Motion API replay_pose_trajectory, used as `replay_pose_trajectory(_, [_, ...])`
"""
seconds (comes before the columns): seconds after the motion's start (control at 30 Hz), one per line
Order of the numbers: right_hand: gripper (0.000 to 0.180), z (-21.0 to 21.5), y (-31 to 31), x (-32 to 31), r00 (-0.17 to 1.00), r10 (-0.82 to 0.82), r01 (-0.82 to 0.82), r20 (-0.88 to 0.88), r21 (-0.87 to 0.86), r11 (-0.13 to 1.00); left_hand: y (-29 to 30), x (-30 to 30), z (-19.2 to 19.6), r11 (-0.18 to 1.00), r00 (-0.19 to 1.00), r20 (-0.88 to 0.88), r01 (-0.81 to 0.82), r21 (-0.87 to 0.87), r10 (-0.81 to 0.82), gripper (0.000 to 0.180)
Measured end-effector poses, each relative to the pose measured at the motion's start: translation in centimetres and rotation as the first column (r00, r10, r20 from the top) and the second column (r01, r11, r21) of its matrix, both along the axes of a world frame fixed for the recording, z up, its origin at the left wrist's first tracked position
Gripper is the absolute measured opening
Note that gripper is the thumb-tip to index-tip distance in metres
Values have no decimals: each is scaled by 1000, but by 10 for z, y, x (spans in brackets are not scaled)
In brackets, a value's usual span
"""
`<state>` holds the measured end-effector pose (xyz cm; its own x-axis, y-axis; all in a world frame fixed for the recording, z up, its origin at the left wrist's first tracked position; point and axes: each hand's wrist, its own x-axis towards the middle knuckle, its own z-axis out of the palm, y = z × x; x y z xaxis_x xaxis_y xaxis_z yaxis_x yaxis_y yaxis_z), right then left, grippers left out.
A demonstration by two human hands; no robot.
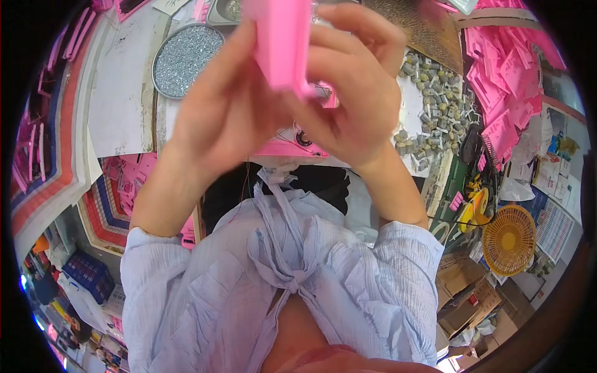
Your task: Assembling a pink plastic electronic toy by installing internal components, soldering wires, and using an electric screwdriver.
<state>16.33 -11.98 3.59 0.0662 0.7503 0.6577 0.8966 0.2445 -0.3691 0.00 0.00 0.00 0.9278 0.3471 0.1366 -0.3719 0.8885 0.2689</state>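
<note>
Between my two hands, raised close to me, is a pink plastic housing (281, 46), blurred and cut off by the top edge. My left hand (214, 118) grips it from the left, the fingers partly hidden behind it. The curled fingers of my right hand (357, 81) hold its right side. Beneath my hands, at the near table edge, lies another pink plastic part (289, 150). A small round black piece (303, 137) and thin wires show beside it, mostly covered by my hands.
A round metal tray of small screws (188, 61) stands left of my hands. Many small grey-yellow blocks (435, 112) lie scattered on the right. Beyond them are heaped pink plastic pieces (504, 81). A yellow basket (509, 239) and cardboard boxes (469, 301) sit lower right.
</note>
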Motion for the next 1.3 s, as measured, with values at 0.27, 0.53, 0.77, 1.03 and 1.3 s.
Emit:
replay_pose_trajectory(0.27, [57,-5,-45,38,150,58,-93,-987,44,995,35,17,21,763,805,-405,-89,641,434,52])
replay_pose_trajectory(0.53, [62,-50,-93,-18,504,-341,70,-793,-356,932,-9,-2,-14,-31,687,-167,266,963,707,88])
replay_pose_trajectory(0.77, [58,-82,-113,-37,674,-473,140,-568,-531,836,-22,-14,-32,-249,704,-95,370,895,704,81])
replay_pose_trajectory(1.03, [49,-76,-104,-18,824,-338,33,-455,-557,830,-28,-29,-33,-106,647,-235,442,891,726,80])
replay_pose_trajectory(1.3, [58,-62,-89,-8,934,-267,55,-237,-645,762,-39,-36,-23,-134,545,-274,594,793,792,77])
